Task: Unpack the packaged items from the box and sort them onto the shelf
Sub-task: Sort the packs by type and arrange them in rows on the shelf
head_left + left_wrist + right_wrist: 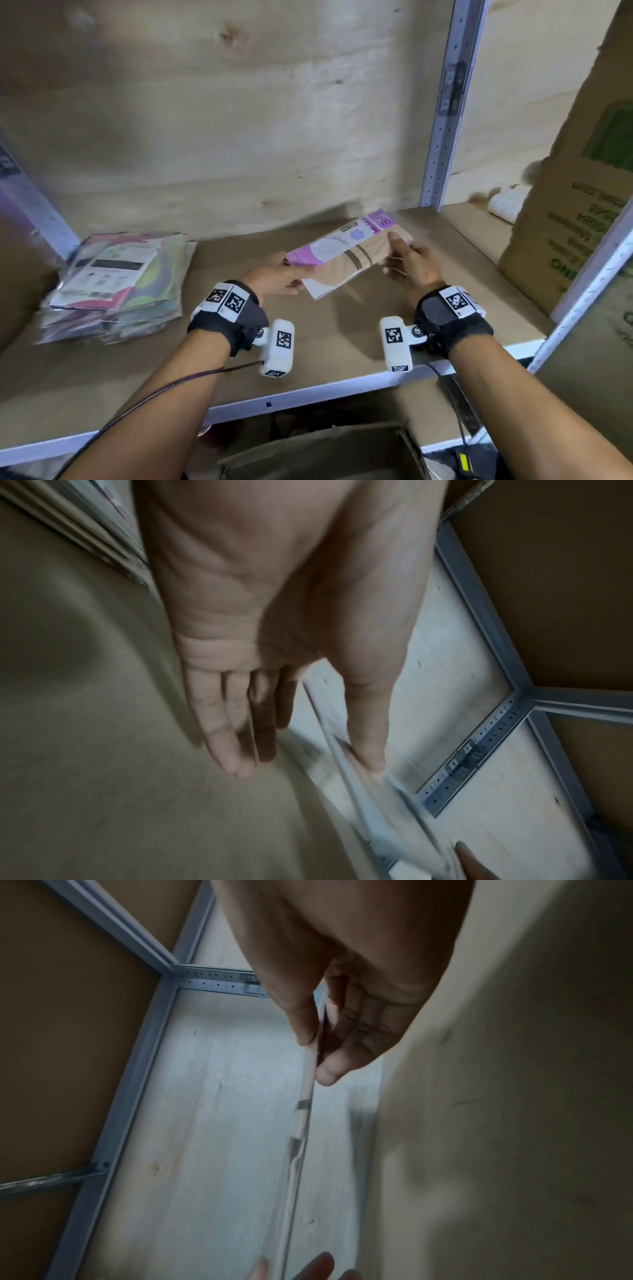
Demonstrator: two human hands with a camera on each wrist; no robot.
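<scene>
A flat clear packet (346, 255) with a purple card and beige socks hangs just above the brown shelf board (329, 329), held level between both hands. My left hand (287, 277) pinches its near left end, thumb on top and fingers beneath. My right hand (407, 260) pinches the right end; in the right wrist view the thumb and fingers (329, 1066) press the packet's thin edge (301, 1123). In the left wrist view the left thumb (368, 739) lies on the packet (387, 804). The top of the cardboard box (318, 448) shows below the shelf's front edge.
A stack of packaged items (116, 284) lies on the shelf at the left. A tall cardboard carton (575, 222) stands in the bay at the right, behind a metal upright (445, 113), with a white roll (505, 205) beside it. A plywood wall backs the shelf.
</scene>
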